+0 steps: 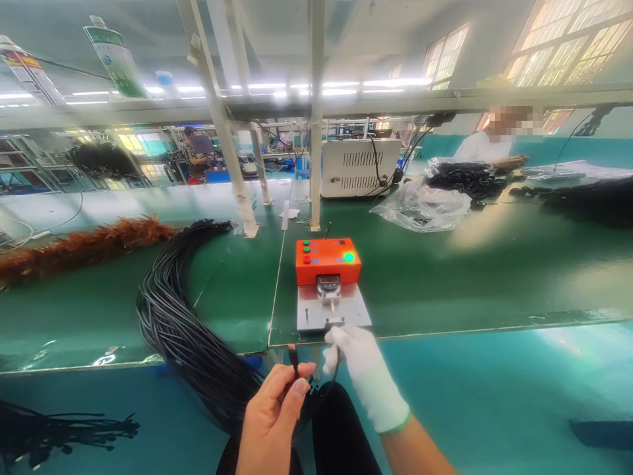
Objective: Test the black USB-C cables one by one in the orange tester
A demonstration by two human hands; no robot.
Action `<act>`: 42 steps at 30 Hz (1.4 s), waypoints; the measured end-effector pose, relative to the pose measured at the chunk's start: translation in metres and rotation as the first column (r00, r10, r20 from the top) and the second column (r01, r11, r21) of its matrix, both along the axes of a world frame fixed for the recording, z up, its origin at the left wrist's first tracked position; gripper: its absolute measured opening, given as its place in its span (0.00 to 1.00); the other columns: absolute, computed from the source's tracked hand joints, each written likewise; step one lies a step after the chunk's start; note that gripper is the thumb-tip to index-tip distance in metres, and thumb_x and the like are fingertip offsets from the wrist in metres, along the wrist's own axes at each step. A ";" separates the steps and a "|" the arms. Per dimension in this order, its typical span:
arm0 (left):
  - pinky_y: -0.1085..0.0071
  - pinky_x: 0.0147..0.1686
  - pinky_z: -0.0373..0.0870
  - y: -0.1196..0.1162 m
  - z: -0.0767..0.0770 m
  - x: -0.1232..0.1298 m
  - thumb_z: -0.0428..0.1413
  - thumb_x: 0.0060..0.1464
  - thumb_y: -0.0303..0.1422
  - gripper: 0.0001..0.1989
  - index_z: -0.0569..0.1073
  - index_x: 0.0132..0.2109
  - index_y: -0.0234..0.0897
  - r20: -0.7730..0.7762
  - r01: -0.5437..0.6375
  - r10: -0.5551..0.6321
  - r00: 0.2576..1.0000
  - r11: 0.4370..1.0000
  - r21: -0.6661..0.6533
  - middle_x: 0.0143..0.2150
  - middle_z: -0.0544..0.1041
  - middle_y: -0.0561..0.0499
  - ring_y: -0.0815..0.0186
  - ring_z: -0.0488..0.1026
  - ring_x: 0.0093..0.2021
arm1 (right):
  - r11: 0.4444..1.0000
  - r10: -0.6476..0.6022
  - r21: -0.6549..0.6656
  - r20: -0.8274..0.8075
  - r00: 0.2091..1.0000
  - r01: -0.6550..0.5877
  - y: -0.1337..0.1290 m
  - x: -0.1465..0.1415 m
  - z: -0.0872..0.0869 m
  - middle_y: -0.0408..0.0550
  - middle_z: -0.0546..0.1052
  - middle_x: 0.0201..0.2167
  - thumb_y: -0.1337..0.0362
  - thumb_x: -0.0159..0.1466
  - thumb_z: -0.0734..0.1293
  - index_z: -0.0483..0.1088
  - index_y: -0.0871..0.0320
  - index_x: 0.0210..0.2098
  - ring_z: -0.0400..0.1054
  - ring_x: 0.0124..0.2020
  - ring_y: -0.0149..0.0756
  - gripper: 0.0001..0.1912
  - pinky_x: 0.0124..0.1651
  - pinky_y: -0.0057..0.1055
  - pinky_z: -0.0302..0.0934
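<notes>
My bare left hand point(274, 409) pinches a black cable just below its connector point(293, 357), whose tip points up. Beside it, my right hand point(360, 373) wears a white glove and is closed at the front edge of a metal plate point(309, 313). A black cable point(338, 363) hangs from its fingers, and its upper end is hidden by the glove against the plate's edge. On the plate sits a small gauge with a display point(328, 286), in front of an orange box point(327, 260) with a lit green light. A thick bundle of black cables point(178, 310) curves off the table toward my lap.
Brown bristly material point(89, 247) lies on the left of the green table point(420, 284). White posts point(315, 132) hold a shelf with a green can point(116, 59). Behind are a vented metal case point(361, 168), a plastic bag point(425, 204) and a person in white point(477, 148).
</notes>
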State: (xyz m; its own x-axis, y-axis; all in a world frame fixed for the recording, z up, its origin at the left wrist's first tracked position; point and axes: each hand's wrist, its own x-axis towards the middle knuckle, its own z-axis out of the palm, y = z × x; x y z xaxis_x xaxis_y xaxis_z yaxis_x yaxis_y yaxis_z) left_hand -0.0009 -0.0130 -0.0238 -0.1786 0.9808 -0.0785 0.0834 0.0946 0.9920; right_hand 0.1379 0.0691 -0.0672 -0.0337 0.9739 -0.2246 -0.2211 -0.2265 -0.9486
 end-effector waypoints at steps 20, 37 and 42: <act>0.73 0.24 0.60 0.002 -0.010 0.016 0.61 0.47 0.37 0.09 0.70 0.32 0.38 0.012 -0.069 0.068 0.998 0.997 0.036 0.24 0.70 0.57 0.68 0.65 0.25 | 0.948 -0.244 0.317 0.633 0.735 0.042 -0.057 0.009 0.031 0.52 0.76 0.45 0.55 0.61 0.60 0.72 0.55 0.46 0.68 0.47 0.47 0.19 0.50 0.39 0.59; 0.70 0.32 0.67 0.002 -0.011 0.007 0.55 0.53 0.35 0.05 0.71 0.31 0.40 -0.198 0.003 0.036 0.980 0.981 0.193 0.30 0.72 0.53 0.63 0.70 0.30 | 1.000 -0.012 -0.002 -0.068 0.998 0.012 -0.013 -0.002 0.002 0.42 0.70 0.09 0.52 0.56 0.64 0.68 0.61 0.24 0.65 0.15 0.34 0.16 0.26 0.32 0.62; 0.70 0.32 0.67 0.001 -0.011 0.007 0.54 0.53 0.36 0.06 0.71 0.30 0.40 -0.195 0.008 0.027 0.980 0.984 0.177 0.29 0.72 0.53 0.63 0.70 0.30 | 1.000 -0.020 -0.002 -0.053 0.998 0.020 -0.009 -0.004 0.002 0.43 0.71 0.10 0.51 0.55 0.64 0.69 0.62 0.26 0.67 0.16 0.35 0.18 0.28 0.32 0.62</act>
